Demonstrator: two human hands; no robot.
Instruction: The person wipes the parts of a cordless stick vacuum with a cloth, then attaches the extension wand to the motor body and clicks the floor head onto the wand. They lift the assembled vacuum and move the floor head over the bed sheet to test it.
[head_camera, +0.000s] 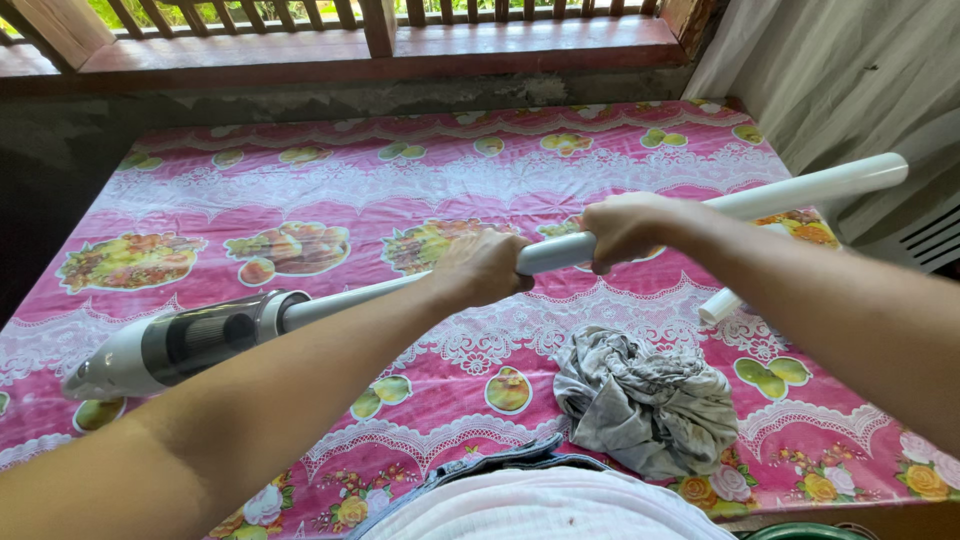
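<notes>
Both hands, left hand (482, 267) and right hand (622, 230), clamped side by side on white vacuum wand (556, 250) above table's middle. Crumpled grey cloth (645, 400) near front edge, spare white tube (722, 303) toward right edge. Pink floral tablecloth (330, 180) beneath wooden window railing (380, 20).

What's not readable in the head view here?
- Joint of the white tube and the vacuum body: covered by the left hand and right hand.
- Second white tube: mostly hidden behind the right forearm.
- Green object at the bottom edge: cut off, kind unclear.
- What lies under the grey cloth: hidden by its folds.
</notes>
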